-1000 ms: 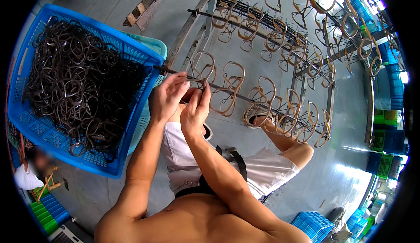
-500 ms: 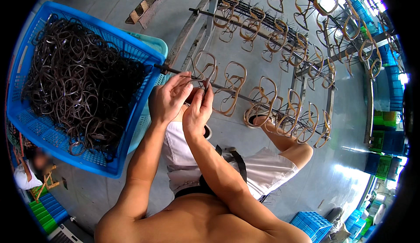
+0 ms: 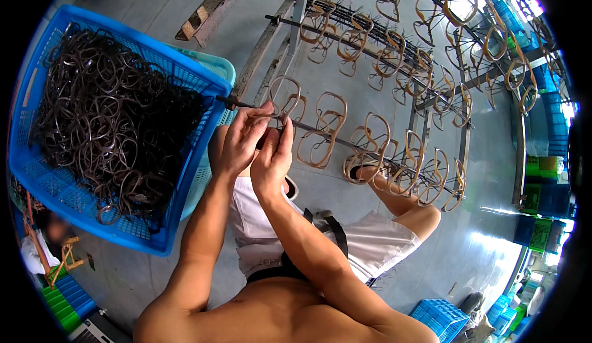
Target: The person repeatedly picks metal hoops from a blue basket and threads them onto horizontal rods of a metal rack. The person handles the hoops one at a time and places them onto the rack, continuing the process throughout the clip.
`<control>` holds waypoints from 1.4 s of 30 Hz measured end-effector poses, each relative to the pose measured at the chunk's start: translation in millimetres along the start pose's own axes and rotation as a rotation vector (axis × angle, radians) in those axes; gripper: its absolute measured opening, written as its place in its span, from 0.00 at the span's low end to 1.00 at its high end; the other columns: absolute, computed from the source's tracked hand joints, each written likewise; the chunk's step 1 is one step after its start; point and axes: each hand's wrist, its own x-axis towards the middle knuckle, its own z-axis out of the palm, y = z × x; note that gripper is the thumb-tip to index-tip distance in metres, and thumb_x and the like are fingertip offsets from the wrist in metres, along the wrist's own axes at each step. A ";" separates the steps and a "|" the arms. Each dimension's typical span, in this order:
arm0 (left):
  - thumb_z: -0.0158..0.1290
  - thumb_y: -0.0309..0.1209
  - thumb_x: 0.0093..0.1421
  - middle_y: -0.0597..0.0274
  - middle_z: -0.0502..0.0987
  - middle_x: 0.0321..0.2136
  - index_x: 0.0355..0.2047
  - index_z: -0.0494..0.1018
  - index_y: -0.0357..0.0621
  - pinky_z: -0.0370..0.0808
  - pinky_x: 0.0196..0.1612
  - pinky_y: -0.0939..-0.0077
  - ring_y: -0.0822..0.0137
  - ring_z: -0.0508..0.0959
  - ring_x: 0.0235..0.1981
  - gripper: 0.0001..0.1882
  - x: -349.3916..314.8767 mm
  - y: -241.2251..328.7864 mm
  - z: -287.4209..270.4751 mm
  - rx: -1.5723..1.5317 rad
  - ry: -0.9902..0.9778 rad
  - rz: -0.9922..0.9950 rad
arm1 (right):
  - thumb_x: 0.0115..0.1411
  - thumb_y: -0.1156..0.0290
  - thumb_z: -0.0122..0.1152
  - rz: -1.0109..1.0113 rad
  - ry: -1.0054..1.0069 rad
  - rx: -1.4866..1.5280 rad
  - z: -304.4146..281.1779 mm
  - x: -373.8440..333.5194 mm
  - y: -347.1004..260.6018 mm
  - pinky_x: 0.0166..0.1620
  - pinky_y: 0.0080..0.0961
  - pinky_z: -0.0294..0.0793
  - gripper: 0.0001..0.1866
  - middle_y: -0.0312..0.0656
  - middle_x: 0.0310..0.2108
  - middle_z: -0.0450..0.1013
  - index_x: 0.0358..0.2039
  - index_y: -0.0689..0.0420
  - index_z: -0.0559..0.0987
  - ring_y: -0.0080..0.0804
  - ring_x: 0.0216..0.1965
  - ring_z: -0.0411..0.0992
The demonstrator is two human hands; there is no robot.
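Observation:
At the left end of a thin dark rod (image 3: 313, 129), both my hands are closed at one brown eyeglass frame (image 3: 287, 94). My left hand (image 3: 239, 142) pinches at its lower rim beside the rod. Just right of it, my right hand (image 3: 271, 163) has thumb and fingers pressed at the same frame. The frame's upper loop stands up above my fingertips, while its lower part is hidden by them. Further right along the rod hang several more eyeglass frames (image 3: 333, 113), spaced apart. A blue basket (image 3: 111, 235) heaped with dark eyeglass frames (image 3: 111, 121) is on my left.
Beyond the rod stands a metal rack (image 3: 300, 0) with more rods of hanging frames (image 3: 387, 59). A pale green basket (image 3: 200, 179) sits under the blue one. A small blue crate (image 3: 439, 318) is at lower right. Someone sits at far left near a wooden stool (image 3: 68, 260).
My right hand has shifted slightly left and down, closer to my left hand. The eyeglass frame at my fingertips has moved a little left with them.

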 end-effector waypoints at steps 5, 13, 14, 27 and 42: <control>0.42 0.29 0.65 0.49 0.72 0.49 0.45 0.69 0.32 0.69 0.53 0.74 0.65 0.74 0.49 0.13 -0.4 7.1 -2.3 0.084 -0.017 -0.037 | 0.64 0.79 0.40 -0.047 -0.029 -0.032 -0.1 2.2 5.0 0.43 0.28 0.70 0.23 0.54 0.42 0.72 0.60 0.66 0.56 0.37 0.38 0.73; 0.41 0.30 0.64 0.54 0.75 0.45 0.48 0.71 0.34 0.72 0.49 0.79 0.69 0.76 0.46 0.17 1.1 3.2 -16.0 -0.119 -0.049 -0.191 | 0.66 0.74 0.42 -0.139 -0.021 -0.138 6.8 4.1 -4.3 0.32 0.25 0.75 0.21 0.47 0.27 0.74 0.58 0.64 0.57 0.29 0.27 0.74; 0.40 0.29 0.64 0.52 0.74 0.48 0.48 0.70 0.31 0.71 0.51 0.78 0.68 0.75 0.47 0.17 0.8 3.8 -16.7 -0.165 -0.056 -0.228 | 0.66 0.75 0.42 -0.116 -0.032 -0.135 6.2 3.7 -10.2 0.32 0.25 0.76 0.21 0.47 0.27 0.74 0.58 0.64 0.57 0.30 0.27 0.75; 0.43 0.27 0.62 0.59 0.77 0.43 0.47 0.73 0.35 0.72 0.47 0.80 0.71 0.77 0.44 0.16 2.6 2.4 -11.3 -0.153 -0.003 -0.090 | 0.65 0.77 0.42 -0.149 -0.047 -0.142 -3.7 3.7 -2.8 0.33 0.25 0.75 0.22 0.43 0.25 0.73 0.59 0.64 0.56 0.28 0.26 0.73; 0.42 0.29 0.62 0.57 0.75 0.44 0.48 0.71 0.33 0.68 0.51 0.78 0.70 0.74 0.46 0.17 14.9 -0.4 -17.0 -0.038 -0.055 0.015 | 0.65 0.77 0.42 -0.085 -0.082 -0.035 -7.4 4.3 -1.9 0.33 0.23 0.75 0.22 0.41 0.26 0.71 0.60 0.64 0.55 0.26 0.27 0.71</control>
